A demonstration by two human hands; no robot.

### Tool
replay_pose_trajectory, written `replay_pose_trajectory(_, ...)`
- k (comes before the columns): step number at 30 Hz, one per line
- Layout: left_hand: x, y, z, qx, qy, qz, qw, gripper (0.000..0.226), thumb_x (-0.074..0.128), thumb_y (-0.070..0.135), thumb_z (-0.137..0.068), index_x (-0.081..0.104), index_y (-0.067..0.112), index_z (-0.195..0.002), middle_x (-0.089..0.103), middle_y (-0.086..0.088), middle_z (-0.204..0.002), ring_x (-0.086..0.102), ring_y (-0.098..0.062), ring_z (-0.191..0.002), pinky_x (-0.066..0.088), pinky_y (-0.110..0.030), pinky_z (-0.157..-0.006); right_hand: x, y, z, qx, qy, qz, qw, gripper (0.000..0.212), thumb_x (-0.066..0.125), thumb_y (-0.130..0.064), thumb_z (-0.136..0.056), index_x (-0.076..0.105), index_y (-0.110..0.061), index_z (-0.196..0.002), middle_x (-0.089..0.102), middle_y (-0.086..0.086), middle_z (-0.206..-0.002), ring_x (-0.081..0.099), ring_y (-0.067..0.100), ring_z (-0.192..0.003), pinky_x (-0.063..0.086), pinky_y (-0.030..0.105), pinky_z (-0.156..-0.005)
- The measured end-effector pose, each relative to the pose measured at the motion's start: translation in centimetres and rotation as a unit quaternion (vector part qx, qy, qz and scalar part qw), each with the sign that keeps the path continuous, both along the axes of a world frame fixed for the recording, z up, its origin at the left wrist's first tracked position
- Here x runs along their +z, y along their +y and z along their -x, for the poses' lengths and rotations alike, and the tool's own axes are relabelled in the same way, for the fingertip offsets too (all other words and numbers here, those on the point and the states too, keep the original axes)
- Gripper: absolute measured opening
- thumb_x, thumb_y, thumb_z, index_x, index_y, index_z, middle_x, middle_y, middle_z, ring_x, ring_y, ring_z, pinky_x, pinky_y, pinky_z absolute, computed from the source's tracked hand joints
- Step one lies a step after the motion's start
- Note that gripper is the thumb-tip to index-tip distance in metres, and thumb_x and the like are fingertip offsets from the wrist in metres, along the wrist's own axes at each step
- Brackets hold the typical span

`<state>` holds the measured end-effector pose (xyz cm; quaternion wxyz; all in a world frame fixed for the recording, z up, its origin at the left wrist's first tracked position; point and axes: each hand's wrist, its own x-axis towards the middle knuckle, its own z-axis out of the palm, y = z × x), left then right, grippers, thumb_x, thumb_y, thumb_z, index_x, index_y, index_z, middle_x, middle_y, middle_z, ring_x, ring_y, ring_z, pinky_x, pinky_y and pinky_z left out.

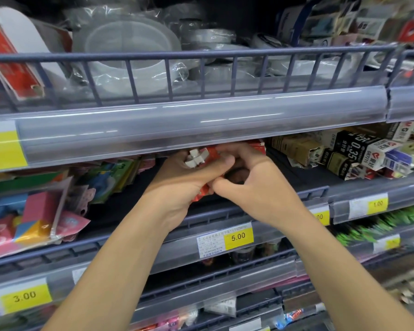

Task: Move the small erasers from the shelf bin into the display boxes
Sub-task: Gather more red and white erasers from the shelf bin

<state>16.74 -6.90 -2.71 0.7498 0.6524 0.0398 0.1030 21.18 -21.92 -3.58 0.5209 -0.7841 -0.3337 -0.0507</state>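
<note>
The left hand (189, 180) grips a few small white erasers (196, 158), about four, and a red box (202, 194). The right hand (253, 187) pinches that box too, fingers curled. The shelf rail (201, 125) hides the box's top.

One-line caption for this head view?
Left hand holds small white erasers; right hand grips a red display box.

This was a shop: tiered grey shelves (201, 130) carried yellow price tags (238, 236) along their front rails, with packaged stationery (359, 149) at right and wrapped plastic containers (129, 46) above.
</note>
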Motion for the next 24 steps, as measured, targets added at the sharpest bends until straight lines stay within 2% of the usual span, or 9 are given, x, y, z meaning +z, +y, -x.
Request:
replay_pose_trajectory(2,-0.1,0.1,-0.1,0.026,0.011,0.003,1.000,0.029,0.089,0.026,-0.058,0.082,0.023,-0.086,0.082,-0.006,-0.095,0.079,-0.023,-0.094,0.064,-0.040,-0.080,-0.2,0.3,0.4,-0.005,-0.009,0.002,1.000,0.051,0.075,-0.041,-0.073,0.060,-0.036,-0.121,0.070,-0.012,-0.104,0.068,0.007,-0.093,0.057,0.032,-0.081)
replay_pose_trajectory(5,-0.2,0.1,-0.2,0.063,0.024,-0.019,0.998,0.025,0.082,0.024,-0.061,0.081,0.024,-0.086,0.082,-0.004,-0.093,0.079,-0.024,-0.095,0.062,-0.051,-0.091,-0.4,0.5,0.8,-0.027,-0.040,0.014,0.999,0.055,0.077,-0.049,-0.074,0.058,-0.037,-0.125,0.065,-0.017,-0.110,0.064,0.004,-0.098,0.056,0.032,-0.085)
replay_pose_trajectory(9,-0.2,0.2,-0.3,0.078,0.022,-0.042,0.996,0.030,0.080,0.030,-0.063,0.081,0.028,-0.093,0.082,0.002,-0.091,0.079,-0.019,-0.091,0.062,-0.049,-0.091,-0.8,0.5,1.0,-0.051,-0.065,0.046,0.996,0.068,0.074,-0.062,-0.074,0.053,-0.038,-0.134,0.060,-0.020,-0.110,0.061,0.001,-0.098,0.055,0.028,-0.084)
replay_pose_trajectory(12,-0.3,0.5,-0.4,0.089,0.024,-0.053,0.994,0.023,0.080,0.031,-0.063,0.080,0.033,-0.086,0.081,0.004,-0.086,0.079,-0.016,-0.084,0.065,-0.041,-0.079,-0.6,0.0,0.9,-0.032,-0.067,0.086,0.994,0.075,0.070,-0.069,-0.073,0.051,-0.039,-0.139,0.061,-0.021,-0.110,0.061,0.001,-0.095,0.055,0.026,-0.081)
replay_pose_trajectory(14,-0.4,0.6,-0.6,0.094,0.021,-0.054,0.994,0.016,0.082,0.021,-0.071,0.079,0.025,-0.086,0.080,0.005,-0.078,0.076,-0.014,-0.070,0.061,-0.030,-0.058,-0.1,-0.8,0.3,-0.007,-0.067,0.114,0.991,0.070,0.065,-0.072,-0.074,0.053,-0.043,-0.136,0.061,-0.025,-0.113,0.060,-0.003,-0.101,0.052,0.020,-0.079)
replay_pose_trajectory(17,-0.4,0.5,-1.0,0.111,0.037,-0.067,0.991,0.020,0.080,0.010,-0.082,0.074,0.026,-0.093,0.075,0.004,-0.072,0.067,-0.008,-0.052,0.051,-0.021,-0.045,0.8,-2.6,-2.3,-0.026,-0.075,0.172,0.982,0.056,0.064,-0.065,-0.081,0.058,-0.041,-0.131,0.061,-0.020,-0.121,0.059,-0.003,-0.108,0.048,0.015,-0.084)
replay_pose_trajectory(19,-0.5,0.5,-1.1,0.110,0.045,-0.075,0.990,0.023,0.080,0.011,-0.082,0.073,0.029,-0.094,0.073,0.004,-0.078,0.067,-0.004,-0.050,0.051,-0.021,-0.045,1.3,-3.7,-5.0,-0.074,-0.084,0.252,0.961,0.052,0.067,-0.051,-0.089,0.056,-0.033,-0.137,0.060,-0.004,-0.134,0.059,0.014,-0.119,0.046,0.025,-0.098)
replay_pose_trajectory(21,-0.6,0.6,-1.1,0.105,0.051,-0.082,0.990,0.024,0.081,0.012,-0.082,0.073,0.031,-0.095,0.074,0.002,-0.084,0.068,-0.005,-0.052,0.053,-0.022,-0.047,2.0,-4.3,-7.7,-0.101,-0.080,0.340,0.932,0.057,0.064,-0.043,-0.094,0.047,-0.029,-0.147,0.054,0.002,-0.146,0.052,0.025,-0.131,0.040,0.026,-0.106)
replay_pose_trajectory(24,-0.6,0.7,-1.1,0.100,0.061,-0.089,0.989,0.025,0.082,0.014,-0.081,0.074,0.031,-0.098,0.075,0.001,-0.082,0.069,-0.008,-0.053,0.054,-0.024,-0.050,2.9,-4.7,-10.8,-0.102,-0.082,0.421,0.897,0.070,0.059,-0.042,-0.097,0.027,-0.029,-0.158,0.037,0.003,-0.160,0.038,0.026,-0.144,0.032,0.027,-0.110)
